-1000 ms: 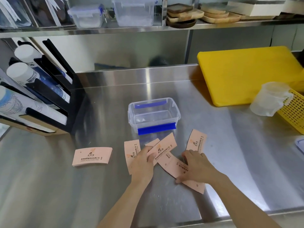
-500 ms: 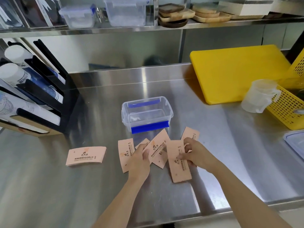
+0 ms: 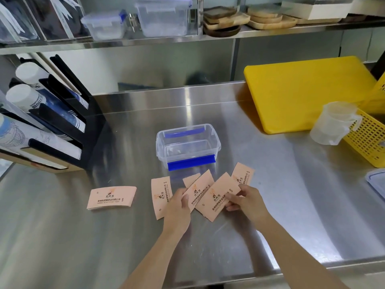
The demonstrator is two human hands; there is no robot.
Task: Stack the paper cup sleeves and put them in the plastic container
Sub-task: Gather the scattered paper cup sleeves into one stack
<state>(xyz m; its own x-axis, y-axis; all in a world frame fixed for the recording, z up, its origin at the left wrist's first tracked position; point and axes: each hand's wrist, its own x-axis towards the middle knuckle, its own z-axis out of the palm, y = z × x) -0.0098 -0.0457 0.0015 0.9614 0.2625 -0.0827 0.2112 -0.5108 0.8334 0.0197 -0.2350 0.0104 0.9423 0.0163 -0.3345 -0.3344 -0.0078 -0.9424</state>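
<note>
Several flat pink paper cup sleeves lie fanned on the steel counter [image 3: 270,205] just in front of a clear plastic container [image 3: 216,140] with blue clips, which holds nothing. My right hand [image 3: 248,202] pinches one sleeve [image 3: 216,198] and holds it tilted over the fan. My left hand [image 3: 177,209] rests on the fan, its thumb and fingers gripping another sleeve [image 3: 198,189]. One sleeve [image 3: 161,195] lies just left of that hand, another [image 3: 242,175] to the far right. A separate small pile of sleeves [image 3: 111,198] lies apart at the left.
A black rack with paper cups [image 3: 41,122] stands at the left. A yellow cutting board [image 3: 308,90], a clear measuring jug [image 3: 335,124] and a yellow basket [image 3: 368,138] are at the right. A lid corner [image 3: 377,182] shows at the right edge.
My right hand lifted a sleeve off the counter, turned it and brought it left over the fan. My left hand stayed on the fanned sleeves.
</note>
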